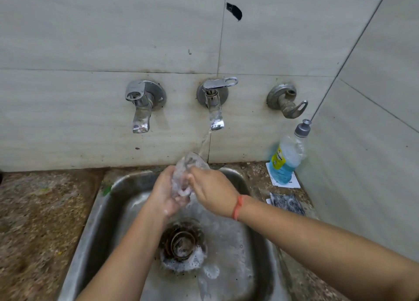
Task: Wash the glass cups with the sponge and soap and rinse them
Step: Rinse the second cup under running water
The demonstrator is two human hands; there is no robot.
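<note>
A person's sudsy left hand (167, 196) and right hand (210, 192), both wrapped around a clear glass cup (186, 171), hold it above the steel sink (90, 221), its long axis near upright and its upper end leaning toward the tiled wall, into the middle tap's (214, 105) stream.

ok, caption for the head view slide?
Left hand and right hand rinse a glass cup under the running middle tap over the steel sink.
</note>
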